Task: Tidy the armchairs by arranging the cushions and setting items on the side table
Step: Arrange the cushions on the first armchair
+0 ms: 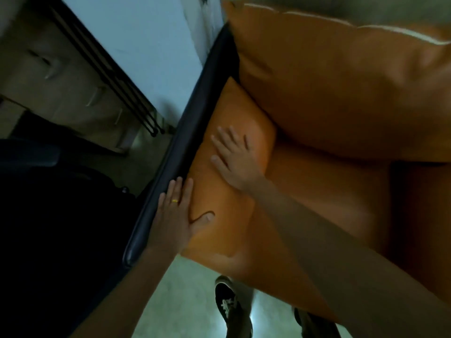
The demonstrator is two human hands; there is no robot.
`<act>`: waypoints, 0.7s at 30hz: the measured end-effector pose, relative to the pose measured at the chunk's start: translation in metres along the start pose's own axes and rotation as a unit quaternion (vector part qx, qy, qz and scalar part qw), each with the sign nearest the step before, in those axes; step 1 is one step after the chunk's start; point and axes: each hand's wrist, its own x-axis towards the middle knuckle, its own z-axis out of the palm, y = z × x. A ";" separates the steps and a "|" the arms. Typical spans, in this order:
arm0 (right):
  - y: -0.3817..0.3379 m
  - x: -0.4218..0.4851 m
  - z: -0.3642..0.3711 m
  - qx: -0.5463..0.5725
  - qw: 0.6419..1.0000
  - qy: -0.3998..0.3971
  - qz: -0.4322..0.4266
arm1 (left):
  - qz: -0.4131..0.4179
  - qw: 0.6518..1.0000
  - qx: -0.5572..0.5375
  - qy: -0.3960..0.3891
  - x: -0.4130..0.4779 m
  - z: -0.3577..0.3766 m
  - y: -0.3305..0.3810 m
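We looked down at an orange side cushion (234,152) that stood on edge along the inner face of the armchair's black padded armrest (188,147). Our left hand (178,211) lay flat where cushion and armrest met: the four fingers (174,189) were straight and close together, running up along the seam, with their outer edge against the armrest and the rest on the cushion's near end. The thumb was spread wide from them and pressed into the orange cover, which had puckered into a dark crease just beside it. A yellow ring (174,201) showed on one finger. The hand gripped nothing; it only pressed.

Our right hand (234,159) rested palm down higher up on the same cushion, fingers loosely fanned and nearly straight, the tips toward the armrest and the cushion's far end. It too was open and closed around nothing, and the wrist crossed over the cushion's inner edge.

Behind the side cushion, a large orange back cushion (341,89) with pale piping along its top edge leaned over the orange seat (317,191), its lower corner touching the side cushion's far end. Below the seat front we saw the pale glossy floor (195,284) and a dark shoe with white laces (229,306). Everything left of the armrest was dim and blurred, so we could not tell what stood there.
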 end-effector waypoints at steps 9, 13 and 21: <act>0.052 0.010 -0.008 0.047 0.979 0.087 0.178 | 0.009 0.995 -0.097 0.011 -0.006 0.002 -0.012; 0.096 -0.049 -0.026 -0.048 0.903 -0.148 0.400 | -0.097 0.963 -0.246 0.053 -0.001 -0.015 0.000; 0.112 -0.230 -0.085 -0.179 0.915 -0.188 0.308 | 0.117 0.953 -0.280 0.013 0.011 0.022 0.162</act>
